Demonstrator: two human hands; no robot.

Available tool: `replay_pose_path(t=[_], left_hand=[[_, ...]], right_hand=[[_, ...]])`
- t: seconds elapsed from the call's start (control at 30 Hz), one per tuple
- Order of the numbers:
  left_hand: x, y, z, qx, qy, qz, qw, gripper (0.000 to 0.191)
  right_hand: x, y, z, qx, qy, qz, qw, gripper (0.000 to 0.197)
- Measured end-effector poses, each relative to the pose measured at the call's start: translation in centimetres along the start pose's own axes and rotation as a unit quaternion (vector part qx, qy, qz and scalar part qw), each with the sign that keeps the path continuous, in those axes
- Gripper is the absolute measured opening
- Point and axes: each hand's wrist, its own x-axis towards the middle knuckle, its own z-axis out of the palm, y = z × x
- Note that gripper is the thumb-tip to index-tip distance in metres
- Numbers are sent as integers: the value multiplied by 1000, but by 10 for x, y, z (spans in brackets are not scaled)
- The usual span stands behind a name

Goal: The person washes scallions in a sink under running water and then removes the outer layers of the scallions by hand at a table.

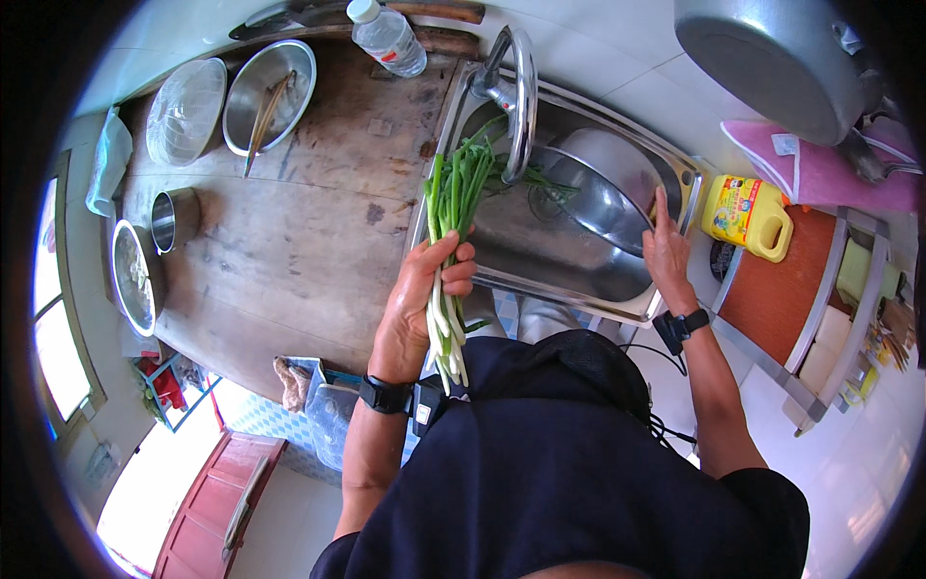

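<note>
My left hand (434, 279) is closed around a bunch of green onions (457, 192), its white ends pointing down toward my body and its green tops reaching the near side of the faucet (522, 108). My right hand (667, 242) grips the rim of a metal basin (608, 195), which stands tilted in the stainless steel sink (550, 253). Some green leaves lie in the sink beside the basin, below the faucet spout. The fingers behind the basin's rim are partly hidden.
On the wooden counter (311, 239) stand a steel bowl with chopsticks (269, 98), a plastic strainer (187, 112), a metal cup (175, 219), another bowl (135, 279) and a water bottle (388, 40). A yellow detergent jug (745, 216) and a hanging pot (767, 65) are at right.
</note>
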Motion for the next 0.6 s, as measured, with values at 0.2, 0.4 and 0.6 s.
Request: replay_pose_path(t=[0.2, 0.4, 0.6], left_hand=[[8, -4, -3, 11, 5, -27, 1000, 26], [4, -1, -3, -11, -8, -23, 1000, 25], [-7, 2, 5, 33, -2, 3, 999, 25]], right_hand=[[-14, 9, -35, -41, 21, 37, 998, 82], [-18, 3, -48, -29, 100, 10, 995, 81], [-23, -2, -18, 7, 58, 66, 996, 73]])
